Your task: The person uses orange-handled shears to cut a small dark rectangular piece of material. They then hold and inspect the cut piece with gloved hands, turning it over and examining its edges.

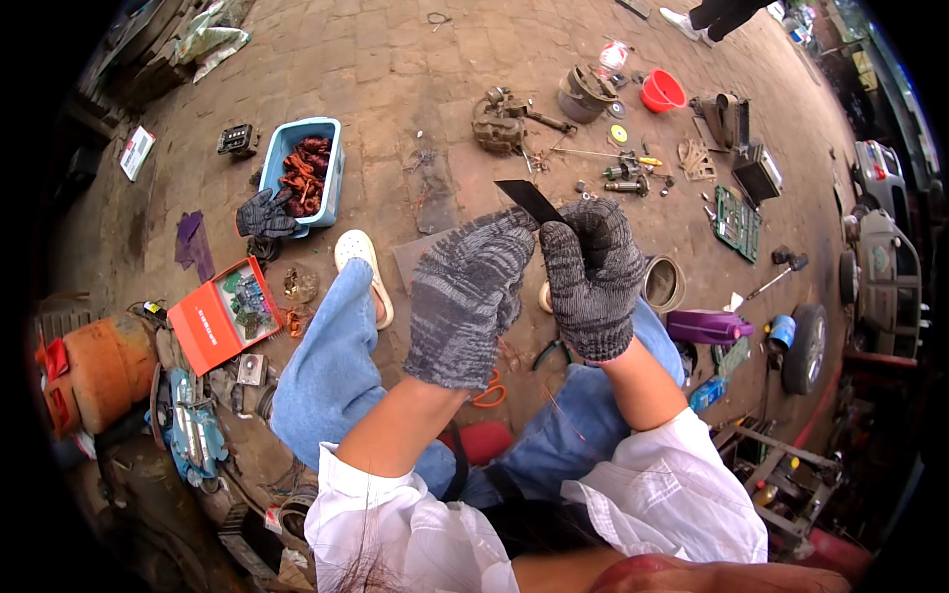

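Between my gloved hands, above my knees, is a thin flat black strip (531, 201) with a slanted end pointing up and left. My left hand (470, 296), in a grey knitted glove, is closed with its fingertips at the strip's lower edge. In a matching glove, my right hand (593, 277) pinches the strip's right end between thumb and fingers. What the strip is made of I cannot tell. Below the hands, on the ground between my legs, lie orange-handled scissors (489, 393) and dark-handled pliers (547, 354).
Left of my legs stand a blue bin (338, 168) of copper-coloured windings, a red box (206, 334) of small parts and a rusty orange tank (104, 371). Ahead lie motor parts (499, 131) and a red bucket (662, 91). Rightward are a green tool case (736, 223) and a wheel (807, 349).
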Motion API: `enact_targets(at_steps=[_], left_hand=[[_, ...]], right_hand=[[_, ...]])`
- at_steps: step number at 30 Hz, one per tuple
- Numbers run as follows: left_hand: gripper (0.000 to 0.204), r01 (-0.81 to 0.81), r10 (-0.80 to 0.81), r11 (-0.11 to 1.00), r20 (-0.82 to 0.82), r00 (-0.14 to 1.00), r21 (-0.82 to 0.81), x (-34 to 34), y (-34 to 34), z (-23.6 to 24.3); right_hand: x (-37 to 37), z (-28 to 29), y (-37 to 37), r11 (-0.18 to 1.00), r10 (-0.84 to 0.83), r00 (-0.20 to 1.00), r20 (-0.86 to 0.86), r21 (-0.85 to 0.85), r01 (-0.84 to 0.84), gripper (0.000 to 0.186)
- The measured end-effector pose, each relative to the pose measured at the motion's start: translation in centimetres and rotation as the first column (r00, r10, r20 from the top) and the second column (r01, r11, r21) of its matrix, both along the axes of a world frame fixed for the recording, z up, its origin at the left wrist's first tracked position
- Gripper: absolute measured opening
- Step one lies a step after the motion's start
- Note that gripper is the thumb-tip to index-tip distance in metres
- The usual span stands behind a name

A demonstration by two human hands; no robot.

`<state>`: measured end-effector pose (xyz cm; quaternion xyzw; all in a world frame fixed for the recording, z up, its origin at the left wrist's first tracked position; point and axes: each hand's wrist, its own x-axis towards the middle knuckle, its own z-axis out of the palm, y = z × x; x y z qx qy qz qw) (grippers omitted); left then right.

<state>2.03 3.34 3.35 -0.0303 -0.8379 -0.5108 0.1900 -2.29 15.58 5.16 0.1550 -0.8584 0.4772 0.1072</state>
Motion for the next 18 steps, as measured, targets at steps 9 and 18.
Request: enact_targets(at_steps=[9,18], left_hand=[[0.021,-0.023,0.026,0.991,-0.021,0.999,0.131,0.03,0.06,0.08],[0.018,-0.098,-0.013,0.857,0.212,0.977,0.506,0.26,0.13,0.36]], right_hand=[[-0.07,0.35,-0.34,1.0,0.009,0.999,0.032,-0.021,-0.008,0.014],[-0.37,0.79,-0.3,0.995,0.097,0.992,0.079,-0.013,-0.096,0.014]])
